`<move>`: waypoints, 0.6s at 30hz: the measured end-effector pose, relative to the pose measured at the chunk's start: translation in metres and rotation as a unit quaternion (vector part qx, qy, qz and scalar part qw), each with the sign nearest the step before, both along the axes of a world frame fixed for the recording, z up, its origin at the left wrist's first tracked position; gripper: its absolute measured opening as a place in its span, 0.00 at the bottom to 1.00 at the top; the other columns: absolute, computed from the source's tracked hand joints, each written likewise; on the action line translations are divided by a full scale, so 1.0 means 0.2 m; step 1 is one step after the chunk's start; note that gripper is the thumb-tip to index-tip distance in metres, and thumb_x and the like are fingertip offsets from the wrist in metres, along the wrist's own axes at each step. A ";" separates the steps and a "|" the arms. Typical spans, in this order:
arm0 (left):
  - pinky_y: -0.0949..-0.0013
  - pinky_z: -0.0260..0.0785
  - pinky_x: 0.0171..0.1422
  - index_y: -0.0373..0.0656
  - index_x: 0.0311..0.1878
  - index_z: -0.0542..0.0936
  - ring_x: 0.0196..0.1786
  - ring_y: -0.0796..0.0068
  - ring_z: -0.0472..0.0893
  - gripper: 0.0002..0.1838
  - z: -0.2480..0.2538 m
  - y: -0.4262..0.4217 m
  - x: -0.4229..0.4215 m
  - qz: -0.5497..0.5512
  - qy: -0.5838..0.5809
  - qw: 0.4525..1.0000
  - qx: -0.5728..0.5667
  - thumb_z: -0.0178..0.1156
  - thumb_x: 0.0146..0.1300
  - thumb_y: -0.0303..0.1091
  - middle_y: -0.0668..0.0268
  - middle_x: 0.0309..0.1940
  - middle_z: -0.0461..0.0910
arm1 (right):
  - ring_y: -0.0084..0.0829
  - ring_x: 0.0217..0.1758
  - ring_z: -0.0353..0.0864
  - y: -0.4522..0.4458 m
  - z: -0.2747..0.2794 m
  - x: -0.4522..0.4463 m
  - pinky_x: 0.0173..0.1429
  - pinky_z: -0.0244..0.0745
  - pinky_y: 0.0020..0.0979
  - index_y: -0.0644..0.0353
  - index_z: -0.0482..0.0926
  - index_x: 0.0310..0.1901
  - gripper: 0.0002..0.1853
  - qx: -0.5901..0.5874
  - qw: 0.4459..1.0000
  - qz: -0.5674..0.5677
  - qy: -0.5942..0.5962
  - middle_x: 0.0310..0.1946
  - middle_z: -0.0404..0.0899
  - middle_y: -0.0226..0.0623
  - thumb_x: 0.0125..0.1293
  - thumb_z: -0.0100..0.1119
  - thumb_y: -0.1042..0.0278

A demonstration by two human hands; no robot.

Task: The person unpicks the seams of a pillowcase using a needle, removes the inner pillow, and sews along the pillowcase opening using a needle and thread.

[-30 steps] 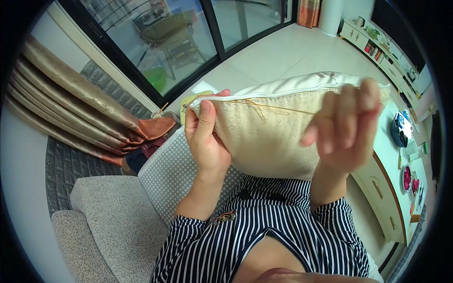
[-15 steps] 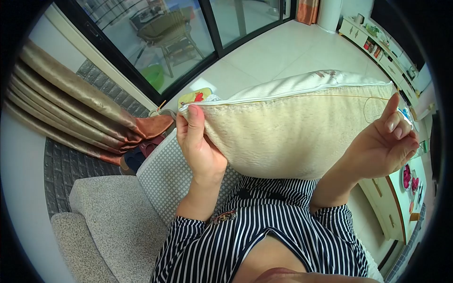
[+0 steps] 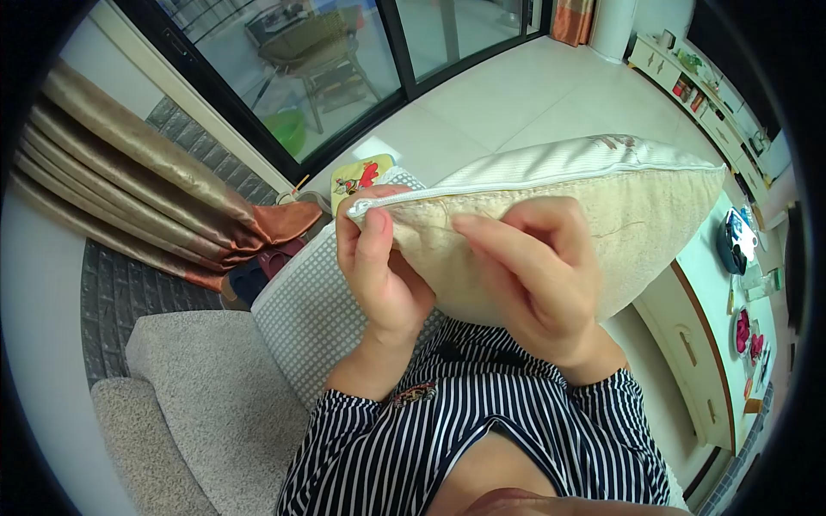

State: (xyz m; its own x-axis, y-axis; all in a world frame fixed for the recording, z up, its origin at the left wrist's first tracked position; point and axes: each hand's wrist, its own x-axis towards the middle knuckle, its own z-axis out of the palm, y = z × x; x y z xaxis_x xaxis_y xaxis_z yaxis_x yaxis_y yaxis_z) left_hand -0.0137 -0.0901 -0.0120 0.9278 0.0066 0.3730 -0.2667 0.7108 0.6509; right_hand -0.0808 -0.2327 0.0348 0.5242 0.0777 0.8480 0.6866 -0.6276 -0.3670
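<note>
A cream cushion with a white zipper along its upper edge rests on my lap. My left hand is closed on the cushion's left corner, thumb in front, by the zipper's end. Close to that corner, my right hand pinches with thumb and index finger just below the seam. A fine brown thread shows to the right of this hand, and a small loop of it lies left of the fingertips. Any needle between the fingers is too small or hidden to see.
A grey armchair stands at left, beside gathered curtains and shoes. Behind the cushion is a yellow printed item. Glass sliding doors stand ahead. A white cabinet with small items is at right.
My right hand has come from the far right, where the thread was stretched out, to near the left corner. The thread has gone slack. My left hand still grips the corner.
</note>
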 end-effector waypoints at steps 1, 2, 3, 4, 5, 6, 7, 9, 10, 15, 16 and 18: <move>0.61 0.71 0.60 0.40 0.51 0.74 0.51 0.67 0.79 0.16 0.00 0.00 -0.01 0.000 0.001 1.000 0.001 0.52 0.75 0.44 0.60 0.46 0.79 | 0.28 0.38 0.75 0.02 -0.01 0.01 0.38 0.71 0.24 0.62 0.85 0.54 0.22 0.004 1.000 -0.004 0.011 0.40 0.72 0.36 0.57 0.67 0.87; 0.61 0.71 0.61 0.41 0.52 0.74 0.51 0.68 0.79 0.15 0.01 0.00 -0.02 0.009 -0.012 1.000 0.010 0.52 0.74 0.44 0.61 0.47 0.79 | 0.28 0.38 0.75 0.03 -0.01 0.02 0.38 0.71 0.24 0.62 0.85 0.54 0.22 0.005 1.000 -0.003 0.012 0.40 0.72 0.36 0.57 0.67 0.87; 0.62 0.71 0.61 0.41 0.52 0.74 0.52 0.68 0.78 0.15 0.01 0.00 -0.02 0.016 -0.025 0.999 0.017 0.52 0.74 0.43 0.61 0.47 0.79 | 0.28 0.37 0.74 0.03 -0.01 0.03 0.37 0.71 0.24 0.61 0.86 0.54 0.22 -0.003 1.000 -0.009 0.015 0.38 0.72 0.35 0.55 0.68 0.86; 0.62 0.71 0.61 0.41 0.52 0.74 0.52 0.68 0.78 0.15 0.01 0.00 -0.02 0.016 -0.024 0.999 0.017 0.52 0.74 0.43 0.61 0.47 0.79 | 0.28 0.36 0.74 0.03 -0.01 0.03 0.37 0.71 0.25 0.60 0.86 0.54 0.23 -0.011 1.000 -0.015 0.019 0.37 0.72 0.34 0.54 0.70 0.85; 0.62 0.70 0.61 0.42 0.52 0.74 0.52 0.68 0.78 0.14 0.00 0.01 -0.02 -0.007 -0.032 0.999 -0.001 0.52 0.74 0.43 0.61 0.47 0.79 | 0.28 0.36 0.74 0.03 -0.01 0.03 0.37 0.71 0.25 0.60 0.86 0.54 0.23 -0.011 1.000 -0.015 0.019 0.37 0.72 0.34 0.54 0.70 0.85; 0.62 0.70 0.61 0.42 0.52 0.74 0.52 0.69 0.78 0.14 0.00 0.01 -0.02 -0.030 -0.039 0.999 -0.019 0.52 0.75 0.43 0.62 0.47 0.79 | 0.27 0.36 0.74 0.03 -0.01 0.03 0.36 0.71 0.25 0.60 0.86 0.53 0.23 -0.017 1.000 -0.014 0.022 0.36 0.72 0.33 0.53 0.70 0.84; 0.62 0.70 0.61 0.42 0.52 0.74 0.52 0.69 0.78 0.14 0.00 0.01 -0.03 -0.030 -0.039 0.999 -0.019 0.52 0.75 0.43 0.62 0.47 0.79 | 0.27 0.35 0.73 0.03 -0.01 0.03 0.36 0.71 0.25 0.60 0.87 0.52 0.23 -0.024 0.999 -0.014 0.025 0.35 0.72 0.33 0.52 0.71 0.84; 0.62 0.70 0.61 0.43 0.52 0.74 0.52 0.69 0.78 0.13 0.00 0.01 -0.03 -0.028 -0.017 0.999 -0.030 0.54 0.74 0.42 0.63 0.47 0.79 | 0.27 0.35 0.73 0.03 -0.01 0.03 0.35 0.70 0.25 0.59 0.87 0.52 0.23 -0.031 0.999 -0.027 0.019 0.35 0.72 0.33 0.51 0.71 0.84; 0.62 0.70 0.61 0.43 0.52 0.74 0.52 0.69 0.78 0.13 0.00 0.01 -0.03 -0.028 -0.016 0.999 -0.031 0.54 0.74 0.42 0.63 0.47 0.79 | 0.27 0.34 0.73 0.03 0.00 0.03 0.34 0.70 0.25 0.59 0.87 0.51 0.23 -0.037 0.998 -0.038 0.012 0.34 0.72 0.33 0.50 0.71 0.84; 0.63 0.71 0.61 0.47 0.52 0.74 0.52 0.71 0.78 0.10 0.00 0.01 -0.04 -0.020 -0.023 0.999 -0.033 0.60 0.73 0.38 0.64 0.47 0.79 | 0.27 0.32 0.72 0.03 0.01 0.03 0.32 0.69 0.25 0.57 0.88 0.51 0.23 -0.040 0.998 -0.050 0.028 0.33 0.71 0.32 0.50 0.71 0.84; 0.63 0.71 0.61 0.47 0.52 0.74 0.52 0.71 0.78 0.10 -0.01 0.01 -0.03 -0.019 -0.023 0.999 -0.034 0.60 0.73 0.38 0.64 0.47 0.79 | 0.26 0.31 0.71 0.03 0.00 0.02 0.31 0.68 0.25 0.56 0.88 0.51 0.24 -0.043 0.997 -0.055 0.029 0.33 0.70 0.32 0.50 0.71 0.84; 0.64 0.72 0.61 0.48 0.52 0.73 0.52 0.71 0.77 0.10 -0.03 0.01 -0.02 0.020 -0.086 0.996 -0.005 0.62 0.72 0.34 0.63 0.48 0.78 | 0.26 0.31 0.71 0.03 0.00 0.03 0.31 0.68 0.25 0.56 0.88 0.51 0.24 -0.043 0.997 -0.053 0.028 0.32 0.70 0.32 0.50 0.71 0.84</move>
State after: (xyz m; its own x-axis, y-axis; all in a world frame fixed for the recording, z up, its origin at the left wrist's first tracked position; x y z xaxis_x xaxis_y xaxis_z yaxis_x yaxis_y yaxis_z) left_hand -0.0181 -0.0875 -0.0185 0.8486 0.0465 0.5270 -0.4025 0.7032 0.5861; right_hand -0.0749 -0.2262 0.0350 0.5795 0.0913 0.8098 0.5951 -0.7264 -0.3440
